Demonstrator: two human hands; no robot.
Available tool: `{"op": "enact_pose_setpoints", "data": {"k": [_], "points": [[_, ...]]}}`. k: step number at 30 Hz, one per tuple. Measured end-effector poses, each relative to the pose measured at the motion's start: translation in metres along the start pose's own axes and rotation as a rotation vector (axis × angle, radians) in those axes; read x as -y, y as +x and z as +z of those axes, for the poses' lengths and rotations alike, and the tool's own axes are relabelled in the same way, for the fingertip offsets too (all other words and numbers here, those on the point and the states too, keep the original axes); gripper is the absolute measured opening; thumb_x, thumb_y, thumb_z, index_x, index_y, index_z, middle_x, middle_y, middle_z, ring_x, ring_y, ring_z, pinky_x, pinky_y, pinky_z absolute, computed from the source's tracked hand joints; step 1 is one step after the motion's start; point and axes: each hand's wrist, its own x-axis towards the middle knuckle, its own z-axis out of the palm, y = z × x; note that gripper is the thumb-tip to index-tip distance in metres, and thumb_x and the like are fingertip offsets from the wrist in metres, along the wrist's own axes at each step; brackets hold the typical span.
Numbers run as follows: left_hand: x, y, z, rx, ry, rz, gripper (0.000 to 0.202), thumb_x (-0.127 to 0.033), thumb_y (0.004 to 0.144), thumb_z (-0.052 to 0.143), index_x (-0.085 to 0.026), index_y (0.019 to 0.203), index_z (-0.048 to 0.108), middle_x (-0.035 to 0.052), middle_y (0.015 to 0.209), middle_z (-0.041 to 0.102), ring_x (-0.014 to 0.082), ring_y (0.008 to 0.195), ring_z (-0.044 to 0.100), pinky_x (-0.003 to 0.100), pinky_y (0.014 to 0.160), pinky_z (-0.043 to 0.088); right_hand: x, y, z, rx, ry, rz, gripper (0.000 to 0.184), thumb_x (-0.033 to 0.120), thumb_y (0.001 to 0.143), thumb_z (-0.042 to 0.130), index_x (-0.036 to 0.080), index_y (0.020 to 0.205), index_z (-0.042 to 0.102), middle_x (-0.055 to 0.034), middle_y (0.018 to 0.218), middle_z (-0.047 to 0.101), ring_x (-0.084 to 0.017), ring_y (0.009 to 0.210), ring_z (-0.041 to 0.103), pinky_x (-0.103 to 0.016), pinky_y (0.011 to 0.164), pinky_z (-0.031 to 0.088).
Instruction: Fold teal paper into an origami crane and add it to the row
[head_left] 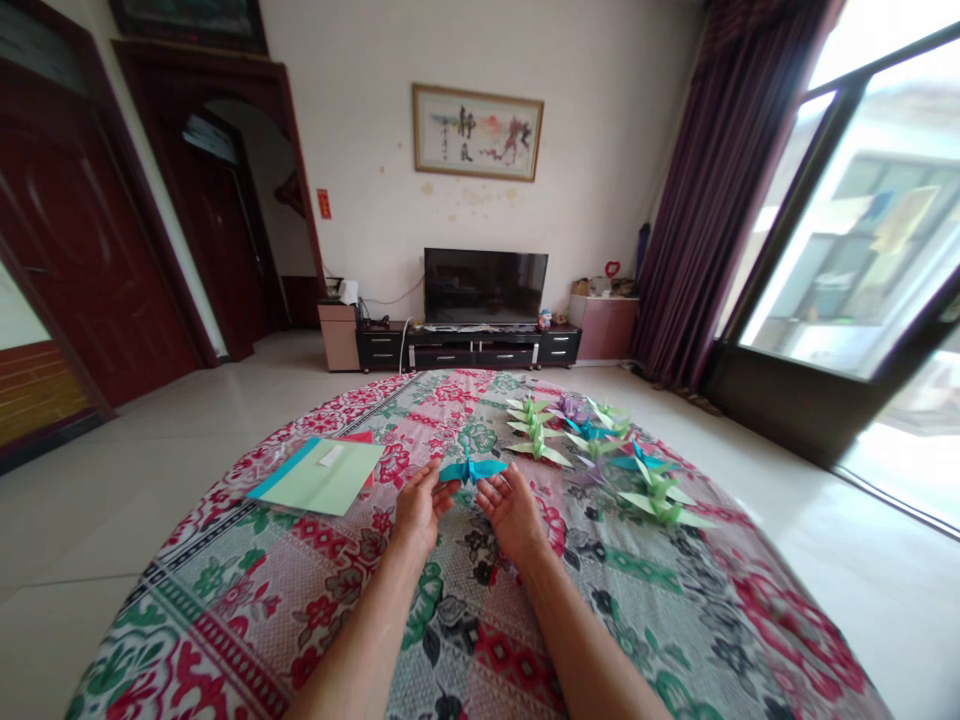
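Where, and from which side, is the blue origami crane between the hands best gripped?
The blue origami crane is probably best gripped by its wing ends, from both sides, as the left hand and right hand hold it: the wings spread left and right, while the slender upright tip looks easier to bend.

On the framed calligraphy painting (478, 132), a large 静 stands above an unclear character; marks on the red paper strip (324, 204) are illegible
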Motion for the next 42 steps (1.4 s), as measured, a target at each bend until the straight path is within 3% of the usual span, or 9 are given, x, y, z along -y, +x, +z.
{"op": "enact_pose_setpoints", "data": {"k": [7, 14, 19, 28, 33, 42], "points": [[0.002, -0.003, 0.002, -0.006, 0.091, 0.038, 0.028, -0.016, 0.077, 0.059, -0.013, 0.105, 0.059, 0.0048, 0.074, 0.068, 0.0135, 0.053, 0.065, 0.016, 0.038, 0.042, -0.004, -0.002, 0.001, -0.066, -0.157, -0.099, 0.036, 0.03, 0.058, 0.078, 0.019, 0.087, 0.058, 0.0061, 0.062, 0.061, -0.007, 0.053, 0.058, -0.016, 0.05, 0.047], [0.005, -0.003, 0.002, 0.114, 0.198, 0.084, 0.046, -0.038, 0.068, 0.069, -0.016, 0.107, 0.06, 0.0019, 0.071, 0.067, 0.0125, 0.054, 0.063, 0.018, 0.042, 0.043, -0.01, 0.006, -0.009, -0.132, -0.306, -0.182, 0.038, 0.032, 0.056, 0.076, 0.019, 0.089, 0.061, 0.0066, 0.062, 0.061, -0.007, 0.051, 0.054, -0.018, 0.051, 0.045], [0.005, -0.006, 0.004, 0.092, 0.244, 0.09, 0.052, -0.025, 0.059, 0.076, -0.015, 0.108, 0.06, -0.0003, 0.067, 0.065, 0.01, 0.053, 0.06, 0.017, 0.044, 0.043, -0.01, 0.005, -0.009, -0.117, -0.34, -0.195, 0.038, 0.033, 0.057, 0.076, 0.019, 0.089, 0.062, 0.0058, 0.061, 0.062, -0.008, 0.052, 0.055, -0.019, 0.05, 0.043], [0.006, -0.005, 0.004, 0.122, -0.039, -0.058, 0.047, -0.007, 0.067, 0.065, -0.015, 0.112, 0.055, -0.0025, 0.06, 0.06, 0.0063, 0.044, 0.054, 0.015, 0.039, 0.041, -0.009, 0.004, -0.003, -0.024, -0.032, 0.012, 0.029, 0.02, 0.056, 0.078, 0.018, 0.074, 0.056, 0.0056, 0.06, 0.062, -0.006, 0.051, 0.057, -0.015, 0.048, 0.046], [0.007, -0.003, 0.003, 0.135, -0.069, -0.084, 0.043, -0.005, 0.071, 0.062, -0.015, 0.112, 0.055, -0.0026, 0.06, 0.059, 0.006, 0.044, 0.053, 0.015, 0.04, 0.043, -0.01, 0.005, -0.004, -0.042, 0.026, 0.074, 0.026, 0.018, 0.057, 0.077, 0.017, 0.07, 0.054, 0.0046, 0.059, 0.062, -0.008, 0.052, 0.059, -0.015, 0.048, 0.048], [0.005, 0.0, 0.001, 0.13, -0.162, -0.123, 0.039, -0.005, 0.072, 0.061, -0.016, 0.109, 0.057, -0.0038, 0.057, 0.057, 0.0063, 0.044, 0.054, 0.015, 0.04, 0.043, -0.008, 0.003, -0.002, -0.032, -0.046, 0.05, 0.022, 0.019, 0.062, 0.074, 0.017, 0.069, 0.054, 0.0034, 0.056, 0.06, -0.009, 0.052, 0.059, -0.017, 0.048, 0.049]]}}
